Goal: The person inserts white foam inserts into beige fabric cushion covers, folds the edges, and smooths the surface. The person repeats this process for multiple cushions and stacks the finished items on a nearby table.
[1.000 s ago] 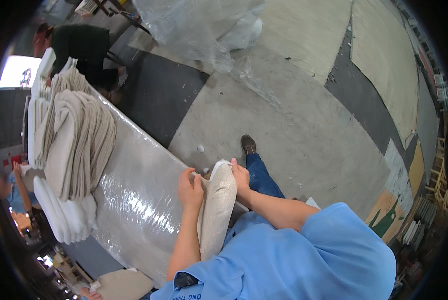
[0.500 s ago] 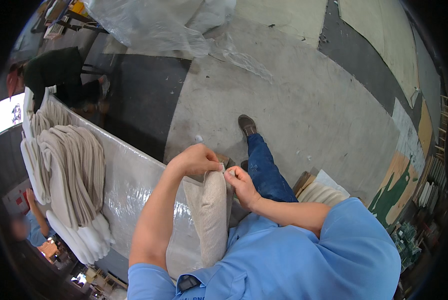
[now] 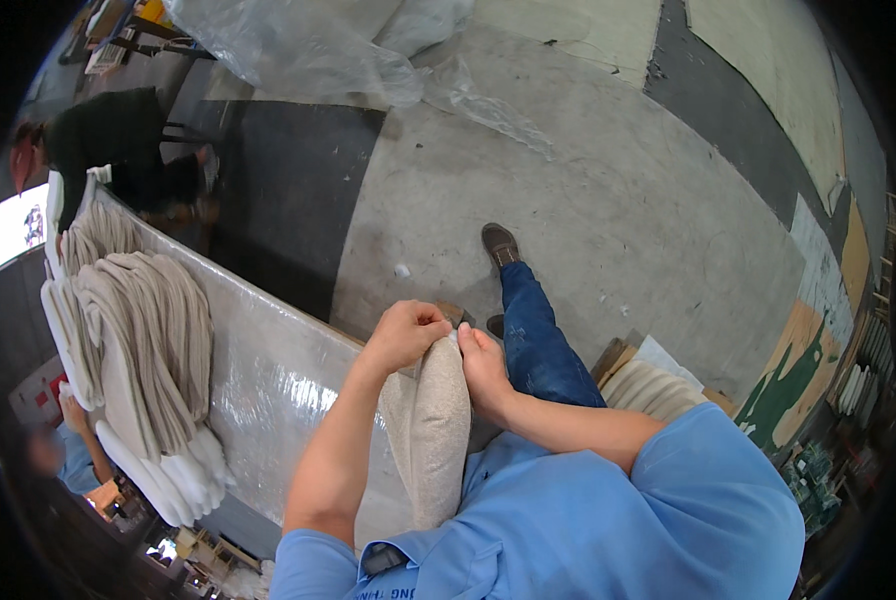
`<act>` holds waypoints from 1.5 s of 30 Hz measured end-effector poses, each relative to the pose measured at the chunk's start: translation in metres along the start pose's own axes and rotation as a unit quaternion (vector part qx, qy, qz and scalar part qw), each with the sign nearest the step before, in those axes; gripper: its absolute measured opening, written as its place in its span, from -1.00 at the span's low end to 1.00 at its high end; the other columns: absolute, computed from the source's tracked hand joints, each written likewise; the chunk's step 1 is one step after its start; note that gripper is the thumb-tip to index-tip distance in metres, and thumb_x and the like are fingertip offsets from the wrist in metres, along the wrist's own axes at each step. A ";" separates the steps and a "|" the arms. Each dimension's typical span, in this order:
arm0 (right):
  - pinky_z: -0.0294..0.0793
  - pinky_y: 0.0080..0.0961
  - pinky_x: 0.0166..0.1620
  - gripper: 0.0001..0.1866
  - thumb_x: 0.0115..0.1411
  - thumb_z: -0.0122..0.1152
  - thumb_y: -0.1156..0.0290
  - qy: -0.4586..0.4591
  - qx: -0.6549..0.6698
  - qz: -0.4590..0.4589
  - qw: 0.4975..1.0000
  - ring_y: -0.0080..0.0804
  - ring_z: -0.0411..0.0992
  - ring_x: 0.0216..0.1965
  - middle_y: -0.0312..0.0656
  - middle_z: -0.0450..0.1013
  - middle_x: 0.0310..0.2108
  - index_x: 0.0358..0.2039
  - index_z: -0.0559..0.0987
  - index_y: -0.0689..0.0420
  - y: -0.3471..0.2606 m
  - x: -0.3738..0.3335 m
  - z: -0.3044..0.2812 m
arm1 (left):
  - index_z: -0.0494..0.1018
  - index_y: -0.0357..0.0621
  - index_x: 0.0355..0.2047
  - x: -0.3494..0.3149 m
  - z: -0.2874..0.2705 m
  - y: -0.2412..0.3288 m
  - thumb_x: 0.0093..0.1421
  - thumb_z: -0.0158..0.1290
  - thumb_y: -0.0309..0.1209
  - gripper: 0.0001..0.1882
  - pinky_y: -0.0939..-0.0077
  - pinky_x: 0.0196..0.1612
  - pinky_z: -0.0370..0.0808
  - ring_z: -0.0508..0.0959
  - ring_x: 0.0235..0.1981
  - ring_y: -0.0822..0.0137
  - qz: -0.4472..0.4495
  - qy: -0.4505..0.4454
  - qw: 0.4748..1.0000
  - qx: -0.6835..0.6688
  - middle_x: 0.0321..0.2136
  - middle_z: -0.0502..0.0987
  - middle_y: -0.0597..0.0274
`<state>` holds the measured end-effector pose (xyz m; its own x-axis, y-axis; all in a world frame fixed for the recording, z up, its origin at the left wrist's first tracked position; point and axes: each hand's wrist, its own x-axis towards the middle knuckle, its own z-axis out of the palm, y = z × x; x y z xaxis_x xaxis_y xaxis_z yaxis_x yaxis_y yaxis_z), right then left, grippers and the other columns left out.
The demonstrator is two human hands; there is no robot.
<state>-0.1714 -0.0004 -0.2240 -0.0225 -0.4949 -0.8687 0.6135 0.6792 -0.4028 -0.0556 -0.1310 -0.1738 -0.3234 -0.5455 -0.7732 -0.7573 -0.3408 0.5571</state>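
A beige woven-fabric cushion, plump and rounded, stands on its narrow side against my body at the table's edge. My left hand is closed in a pinch on the upper tip of its cover. At the same tip, my right hand grips the cloth with the thumb on top and the fingers curled down the right side. A small whitish bit shows between the two hands; what it is, I cannot make out. A looser flap of the cover hangs to the left of the rounded part.
A plastic-wrapped table runs to the left, bearing a pile of folded beige covers and white pads. One person bends beyond its far end; another is at left. Clear plastic sheeting lies ahead. Cream cushions are stacked at right.
Both hands have drawn closer together at the cushion's tip. My left hand has shifted right and slightly down, and the cushion has tilted a little to the right.
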 end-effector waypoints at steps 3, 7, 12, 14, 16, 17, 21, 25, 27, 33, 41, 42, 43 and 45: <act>0.49 -0.37 -0.11 -0.47 0.59 -0.03 -0.07 0.035 -0.029 0.087 0.995 -0.48 0.48 -0.23 -0.26 0.55 -0.27 -0.23 0.61 0.16 -0.029 -0.001 0.018 | 0.69 -0.33 -0.31 -0.004 0.018 -0.031 0.22 0.30 -0.34 -0.76 0.41 -0.25 0.52 0.57 -0.32 0.37 0.016 0.082 0.993 -0.078 -0.43 0.60 0.18; 0.50 -0.31 -0.16 -0.37 0.50 0.06 -0.22 0.074 -0.065 0.171 0.980 -0.38 0.52 -0.26 -0.20 0.58 -0.27 -0.23 0.64 0.19 -0.043 0.018 0.024 | 0.69 -0.34 -0.38 -0.006 0.037 -0.032 0.20 0.30 -0.33 -0.75 0.40 -0.21 0.50 0.57 -0.30 0.36 -0.020 0.168 0.976 -0.136 -0.39 0.59 0.16; 0.51 -0.27 -0.19 -0.36 0.44 0.16 -0.22 0.083 -0.214 0.160 0.960 -0.37 0.54 -0.31 -0.16 0.60 -0.33 -0.33 0.66 0.21 -0.038 0.038 0.030 | 0.67 -0.35 -0.45 -0.001 0.053 -0.054 0.16 0.28 -0.35 -0.76 0.26 -0.13 0.52 0.60 -0.28 0.13 -0.076 0.244 0.947 -0.194 -0.34 0.61 0.01; 0.51 -0.26 -0.21 -0.37 0.44 0.19 -0.20 0.094 -0.277 0.149 0.945 -0.39 0.55 -0.33 -0.15 0.60 -0.36 -0.36 0.66 0.21 -0.029 0.053 0.024 | 0.65 -0.35 -0.41 -0.003 0.057 -0.052 0.15 0.24 -0.36 -0.77 0.14 -0.05 0.53 0.62 -0.26 -0.06 -0.071 0.281 0.945 -0.154 -0.35 0.59 -0.11; 0.50 -0.27 -0.24 -0.38 0.44 0.21 -0.18 0.107 -0.357 0.134 0.918 -0.42 0.55 -0.34 -0.15 0.61 -0.38 -0.41 0.65 0.21 -0.006 0.079 0.005 | 0.62 -0.36 -0.37 0.003 0.061 -0.066 0.18 0.22 -0.37 -0.77 0.12 -0.05 0.52 0.61 -0.23 -0.09 -0.089 0.352 0.925 -0.114 -0.32 0.58 -0.11; 0.50 -0.28 -0.26 -0.41 0.46 0.20 -0.15 0.094 -0.372 0.124 0.915 -0.42 0.55 -0.35 -0.16 0.60 -0.39 -0.39 0.66 0.20 0.007 0.091 -0.010 | 0.61 -0.36 -0.35 0.006 0.063 -0.071 0.20 0.22 -0.37 -0.77 0.10 -0.05 0.52 0.61 -0.21 -0.11 -0.099 0.384 0.913 -0.094 -0.31 0.58 -0.12; 0.52 -0.31 -0.32 -0.56 0.51 0.17 -0.01 0.068 -0.283 0.160 0.943 -0.41 0.59 -0.37 -0.21 0.58 -0.43 -0.28 0.65 0.14 0.021 0.103 -0.030 | 0.59 -0.31 -0.34 0.000 0.064 -0.075 0.30 0.18 -0.32 -0.76 0.10 -0.10 0.50 0.60 -0.22 -0.07 -0.050 0.294 0.945 -0.134 -0.27 0.59 -0.08; 0.58 -0.32 -0.18 -0.56 0.52 0.17 0.01 0.069 -0.114 0.200 0.971 -0.35 0.62 -0.22 -0.22 0.61 -0.37 -0.23 0.72 0.15 0.003 0.078 -0.005 | 0.60 -0.30 -0.33 -0.010 0.039 -0.064 0.41 0.12 -0.21 -0.66 0.20 -0.13 0.50 0.60 -0.25 0.05 0.002 0.247 0.937 -0.248 -0.33 0.59 0.01; 0.60 -0.34 -0.19 -0.56 0.56 0.08 -0.01 0.029 -0.111 0.137 0.984 -0.36 0.62 -0.23 -0.22 0.61 -0.29 -0.13 0.68 0.11 -0.005 0.055 0.008 | 0.61 -0.28 -0.34 -0.014 0.015 -0.048 0.41 0.13 -0.14 -0.60 0.26 -0.15 0.50 0.59 -0.29 0.12 0.029 0.182 0.950 -0.251 -0.38 0.58 0.04; 0.68 -0.27 -0.16 -0.53 0.61 -0.18 -0.02 0.036 -0.112 0.127 0.985 -0.31 0.62 -0.21 -0.17 0.58 -0.18 0.00 0.57 0.07 -0.032 0.014 0.027 | 0.63 -0.25 -0.39 0.012 -0.016 -0.028 0.32 0.25 0.04 -0.49 0.30 -0.27 0.52 0.55 -0.42 0.27 0.016 -0.112 0.989 -0.095 -0.47 0.59 0.12; 0.67 -0.28 -0.15 -0.30 0.61 -0.39 -0.22 0.026 -0.018 0.165 0.986 -0.32 0.61 -0.21 -0.15 0.59 -0.17 0.06 0.58 0.10 -0.043 0.009 0.043 | 0.62 -0.22 -0.37 0.040 -0.019 -0.039 0.37 0.25 -0.13 -0.63 0.43 -0.36 0.47 0.50 -0.45 0.46 -0.026 -0.292 0.941 -0.168 -0.47 0.57 0.37; 0.67 -0.28 -0.15 -0.30 0.61 -0.38 -0.22 0.015 -0.021 0.164 0.986 -0.32 0.62 -0.21 -0.15 0.59 -0.17 0.05 0.59 0.10 -0.040 0.012 0.039 | 0.62 -0.22 -0.37 0.039 -0.019 -0.039 0.39 0.24 -0.15 -0.65 0.43 -0.36 0.47 0.49 -0.45 0.46 -0.012 -0.277 0.947 -0.161 -0.47 0.57 0.37; 0.67 -0.28 -0.15 -0.30 0.61 -0.36 -0.23 0.004 -0.024 0.163 0.986 -0.32 0.62 -0.20 -0.14 0.60 -0.16 0.05 0.60 0.11 -0.038 0.015 0.035 | 0.61 -0.21 -0.36 0.036 -0.019 -0.041 0.40 0.22 -0.17 -0.66 0.42 -0.37 0.48 0.49 -0.46 0.46 0.002 -0.261 0.953 -0.154 -0.47 0.57 0.37; 0.67 -0.27 -0.12 -0.30 0.61 -0.33 -0.22 0.046 -0.113 0.171 0.978 -0.31 0.63 -0.18 -0.14 0.61 -0.16 0.01 0.62 0.12 -0.036 0.022 0.032 | 0.60 -0.21 -0.36 0.029 -0.016 -0.049 0.42 0.19 -0.20 -0.68 0.42 -0.37 0.48 0.48 -0.46 0.47 0.011 -0.213 0.968 -0.131 -0.47 0.56 0.37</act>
<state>-0.1690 -0.0536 -0.2196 0.0750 -0.1740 -0.9819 0.4071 0.9042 -0.1291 -0.0192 -0.1426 -0.2188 -0.5853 -0.2091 -0.7834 -0.5950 -0.5456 0.5902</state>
